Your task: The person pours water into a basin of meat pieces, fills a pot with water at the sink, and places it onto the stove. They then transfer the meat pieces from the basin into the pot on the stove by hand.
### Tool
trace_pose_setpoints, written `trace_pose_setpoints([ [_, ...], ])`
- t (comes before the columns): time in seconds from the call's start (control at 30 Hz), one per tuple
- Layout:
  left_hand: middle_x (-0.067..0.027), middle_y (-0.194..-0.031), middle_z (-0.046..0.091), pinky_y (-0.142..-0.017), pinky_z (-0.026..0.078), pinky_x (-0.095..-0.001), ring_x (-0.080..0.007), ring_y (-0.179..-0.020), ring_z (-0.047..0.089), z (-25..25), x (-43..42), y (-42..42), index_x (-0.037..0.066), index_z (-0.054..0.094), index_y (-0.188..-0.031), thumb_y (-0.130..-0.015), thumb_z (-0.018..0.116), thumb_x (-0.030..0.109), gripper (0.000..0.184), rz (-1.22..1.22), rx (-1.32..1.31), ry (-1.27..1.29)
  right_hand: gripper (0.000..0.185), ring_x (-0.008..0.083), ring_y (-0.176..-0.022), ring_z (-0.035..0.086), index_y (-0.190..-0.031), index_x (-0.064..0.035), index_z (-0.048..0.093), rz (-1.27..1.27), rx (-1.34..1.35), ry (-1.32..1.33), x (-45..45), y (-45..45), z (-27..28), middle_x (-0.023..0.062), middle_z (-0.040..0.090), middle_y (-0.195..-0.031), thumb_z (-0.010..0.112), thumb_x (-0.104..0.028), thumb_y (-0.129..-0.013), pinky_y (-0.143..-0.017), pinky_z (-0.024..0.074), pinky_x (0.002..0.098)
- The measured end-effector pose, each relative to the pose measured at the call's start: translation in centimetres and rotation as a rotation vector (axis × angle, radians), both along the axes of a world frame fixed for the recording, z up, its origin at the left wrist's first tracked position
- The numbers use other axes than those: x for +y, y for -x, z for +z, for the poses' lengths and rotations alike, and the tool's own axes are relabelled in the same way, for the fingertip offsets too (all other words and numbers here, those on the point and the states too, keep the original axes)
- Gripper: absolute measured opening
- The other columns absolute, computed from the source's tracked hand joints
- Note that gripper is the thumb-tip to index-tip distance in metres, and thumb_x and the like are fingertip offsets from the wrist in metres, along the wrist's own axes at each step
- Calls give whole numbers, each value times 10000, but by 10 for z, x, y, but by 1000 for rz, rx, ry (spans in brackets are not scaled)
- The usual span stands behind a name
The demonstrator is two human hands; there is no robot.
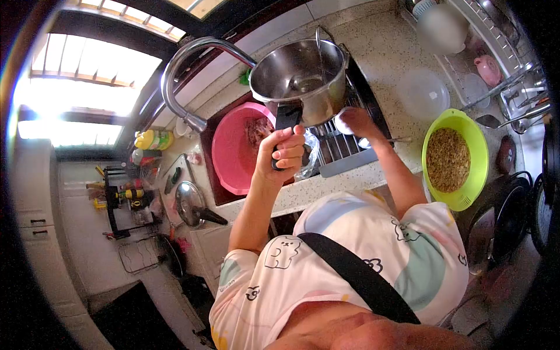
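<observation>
A speckled counter (256, 208) is spread below the window, and a dark-red sink (219, 195) is set into it. At the far side of the sink, between the pink basin (230, 153) and the slatted dark rack (333, 153), the steel pot (332, 96) is seen with its mouth uncovered; a slim metal utensil (321, 53) is leaned against its far rim. Inside the sink, dark-red meat (258, 133) is held by the pink basin, above which a curved faucet (169, 87) is arched. To the right, on the counter, a lime-green basin (479, 153) is filled with brown flakes (448, 158), and a clear round lid (423, 93) is laid behind it. To the left, a lid with a black handle (190, 204) is placed near the counter's front edge. The pot's black grip (288, 116) is clasped by the left hand (284, 150), its fingers wrapped around it. The right hand (357, 122) is held close to the pot's near side; it is blurred, so whether anything is grasped there cannot be told.
</observation>
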State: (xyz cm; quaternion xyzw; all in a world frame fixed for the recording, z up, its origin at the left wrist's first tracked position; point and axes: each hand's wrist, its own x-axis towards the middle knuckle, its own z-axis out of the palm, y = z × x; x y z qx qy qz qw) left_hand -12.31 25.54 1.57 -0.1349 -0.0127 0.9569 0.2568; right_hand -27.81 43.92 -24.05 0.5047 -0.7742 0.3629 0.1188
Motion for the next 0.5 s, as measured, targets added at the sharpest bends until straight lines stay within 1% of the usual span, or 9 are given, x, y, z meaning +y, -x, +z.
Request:
trace_pose_setpoints([
  [0.03, 33, -617, 368, -362, 339, -188, -39, -441, 381, 4, 0, 3, -5, 475, -988, -915, 421, 129, 161, -8, -2, 7, 252, 157, -746, 612, -1037, -33, 573, 124, -741, -93, -18, -21, 27, 78, 623, -893, 561, -191, -841, -617, 509, 287],
  [0.07, 35, -614, 367, -364, 344, -189, -39, -441, 381, 9, -2, 7, -6, 474, -988, -916, 419, 130, 163, -7, 5, 31, 348, 158, -812, 605, -1179, -22, 503, -33, -1417, -114, -36, -43, 59, 103, 603, -985, 548, -159, -862, -630, 515, 283],
  [0.1, 37, -611, 366, -366, 348, -190, -39, -440, 380, 13, -3, 9, -6, 473, -988, -917, 417, 132, 165, -7, 10, 53, 493, 167, -804, 598, -1285, 10, 368, 67, -1560, 91, -53, -52, 46, 120, 559, -1052, 569, -124, -856, -622, 515, 279],
  [0.13, 41, -604, 361, -366, 354, -191, -38, -437, 378, 16, -6, 12, -6, 472, -987, -913, 423, 130, 162, -2, -2, 68, 562, 158, -786, 589, -1323, 13, 302, 41, -1701, 259, -75, -53, 28, 101, 544, -1054, 576, -95, -844, -599, 514, 281],
  [0.17, 42, -601, 357, -365, 352, -192, -38, -435, 377, 18, -8, 15, -7, 472, -985, -908, 433, 125, 158, -13, 6, 87, 432, 142, -734, 583, -1221, 4, 413, -131, -1770, 437, -92, -54, 25, 85, 561, -970, 580, -93, -834, -576, 509, 270],
  [0.23, 43, -597, 352, -363, 348, -192, -37, -432, 373, 30, -9, 20, -9, 475, -990, -903, 441, 120, 160, -12, -23, 113, 480, 122, -637, 583, -1186, -7, 462, -203, -1755, 716, -118, -41, 16, 80, 610, -850, 660, -126, -765, -478, 504, 256],
  [0.33, 42, -594, 348, -363, 346, -191, -38, -433, 371, 27, -15, 27, -14, 475, -997, -901, 439, 117, 167, -21, -3, 171, 131, 115, -571, 559, -881, -77, 578, -394, -1776, 823, -148, -24, 12, 29, 589, -716, 595, -127, -762, -412, 477, 257],
  [0.47, 42, -590, 344, -359, 347, -189, -39, -433, 365, 29, -18, 34, -21, 476, -1003, -900, 437, 122, 180, 15, 9, 173, 87, 113, -532, 529, -869, -114, 583, -419, -1810, 937, -173, -5, -5, 26, 579, -691, 549, -145, -795, -386, 442, 250],
  [0.5, 42, -590, 344, -359, 347, -189, -39, -433, 365, 29, -18, 35, -21, 476, -1003, -900, 437, 122, 180, 12, 11, 175, 118, 108, -510, 506, -822, -113, 576, -445, -1866, 963, -180, -2, -15, 17, 556, -656, 608, -217, -777, -377, 409, 248],
])
